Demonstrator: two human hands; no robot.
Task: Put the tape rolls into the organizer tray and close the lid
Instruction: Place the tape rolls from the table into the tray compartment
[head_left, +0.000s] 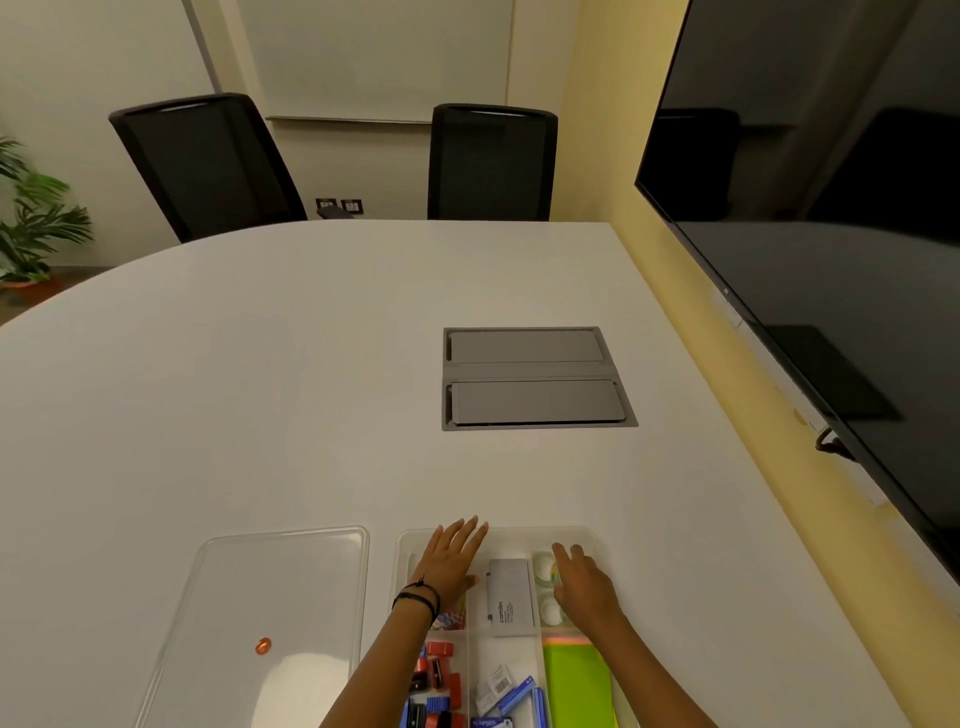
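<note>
A clear organizer tray (511, 535) sits at the table's near edge, divided into compartments. Clear tape rolls (544, 567) lie in its far right compartment, one more (548, 609) closer to me. My right hand (584, 587) hovers over that compartment with fingers spread, partly hiding the rolls. My left hand (451, 558) lies flat and open over the tray's far left compartment. The clear lid (270, 587) rests flat on the table to the left of the tray, with a small orange sticker (263, 646) on it.
The tray also holds a grey Camlin box (511, 597), red and blue sharpeners (439, 680), staple boxes (506, 686) and green paper (576, 680). A grey cable hatch (535, 376) is set into the white table. Two black chairs stand beyond; a large dark screen (831, 208) hangs at right.
</note>
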